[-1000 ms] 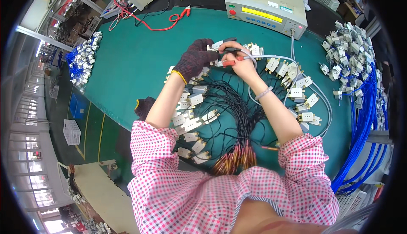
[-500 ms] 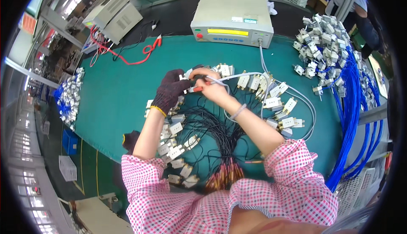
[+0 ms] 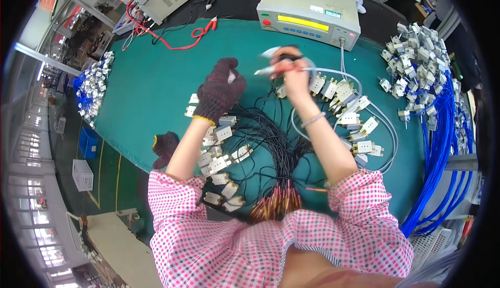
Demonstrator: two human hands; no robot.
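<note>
My left hand (image 3: 221, 87), in a dark knitted glove with a yellow cuff, is closed round a small white connector (image 3: 232, 77), mostly hidden by the fingers. Bare and slightly blurred by motion, my right hand (image 3: 296, 79) grips a pair of test clips (image 3: 281, 69), one red and one black, their pale metal tips pointing left. A gap separates the tips from the glove. Grey leads (image 3: 359, 84) loop from the right hand. White connector blocks (image 3: 216, 165) with brass-coloured pins lie in an arc below both hands, on black cables (image 3: 276, 155) gathered toward copper-coloured ends (image 3: 276, 202).
A tester (image 3: 310, 11) with a yellow display stands at the back of the green mat (image 3: 156, 84). Bundles of blue cables (image 3: 435, 152) with grey connectors fill the right. Another connector pile (image 3: 94, 90) lies far left. A dark glove (image 3: 165, 147) sits beside my left forearm.
My right hand has pulled the clips away from the left hand, up and to the right. The gloved hand has closed further round the connector. The whole view has shifted.
</note>
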